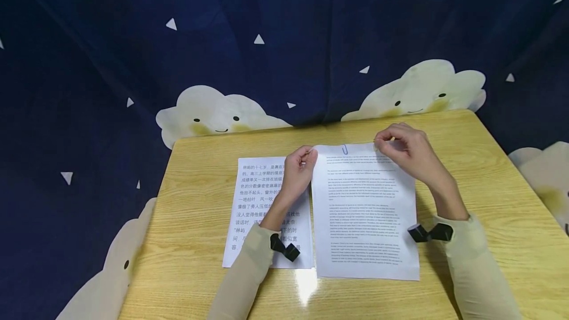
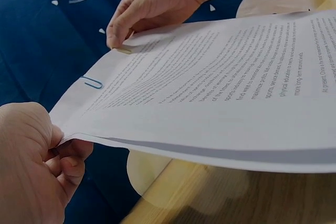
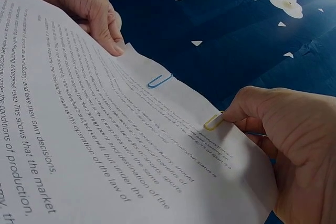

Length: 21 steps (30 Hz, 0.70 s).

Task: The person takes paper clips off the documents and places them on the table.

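Note:
A stack of printed sheets [image 1: 364, 221] is held up by its top edge. My left hand [image 1: 299, 169] pinches its top left corner between thumb and fingers. Midway along that edge sits a blue paper clip [image 3: 160, 81]. To the right of it, a yellow paper clip [image 3: 211, 123] is partly on the edge, and my right hand [image 1: 411, 154] pinches its outer end, thumb in front and fingers behind the paper. Between those fingers the right wrist view shows a thin blue strip [image 3: 255, 133], mostly hidden.
Another page with large Chinese print [image 1: 249, 201] lies on the wooden table [image 1: 191, 231] at the left, partly under my left forearm. Behind the table hangs a dark blue curtain [image 1: 302, 53] with clouds and white triangles. A black band piece [image 1: 284, 248] sits at each wrist.

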Each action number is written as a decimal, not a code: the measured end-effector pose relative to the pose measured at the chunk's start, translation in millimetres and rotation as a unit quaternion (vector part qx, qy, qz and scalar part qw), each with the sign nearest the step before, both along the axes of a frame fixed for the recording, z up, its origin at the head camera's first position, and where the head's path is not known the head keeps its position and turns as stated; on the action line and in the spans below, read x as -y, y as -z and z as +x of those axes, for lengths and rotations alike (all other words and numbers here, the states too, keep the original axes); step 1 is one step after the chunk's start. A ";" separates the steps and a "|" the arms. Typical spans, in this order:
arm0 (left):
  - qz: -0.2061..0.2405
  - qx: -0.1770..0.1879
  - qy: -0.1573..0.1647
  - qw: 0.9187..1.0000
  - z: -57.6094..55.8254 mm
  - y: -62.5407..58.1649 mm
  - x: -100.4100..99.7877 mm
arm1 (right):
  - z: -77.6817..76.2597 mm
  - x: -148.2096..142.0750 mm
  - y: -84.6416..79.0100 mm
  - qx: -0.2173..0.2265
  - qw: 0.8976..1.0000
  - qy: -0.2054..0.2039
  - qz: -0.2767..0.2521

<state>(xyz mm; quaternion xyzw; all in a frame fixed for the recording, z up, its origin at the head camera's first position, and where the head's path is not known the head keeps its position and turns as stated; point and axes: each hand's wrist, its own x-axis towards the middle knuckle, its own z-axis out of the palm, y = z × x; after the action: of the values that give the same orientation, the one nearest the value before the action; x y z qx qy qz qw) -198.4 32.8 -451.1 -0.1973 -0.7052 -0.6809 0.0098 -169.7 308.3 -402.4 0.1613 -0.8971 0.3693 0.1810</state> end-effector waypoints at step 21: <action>-0.001 -0.016 -0.006 1.000 -0.7 -3.7 -1.0 | -1.9 -0.9 -2.0 -0.005 1.000 -0.002 -0.008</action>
<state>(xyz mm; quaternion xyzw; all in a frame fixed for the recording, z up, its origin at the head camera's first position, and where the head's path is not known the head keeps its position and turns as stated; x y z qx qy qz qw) -199.2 33.8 -447.4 -0.2040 -0.7069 -0.6769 0.0244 -171.7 309.2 -400.4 0.1636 -0.8931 0.3756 0.1857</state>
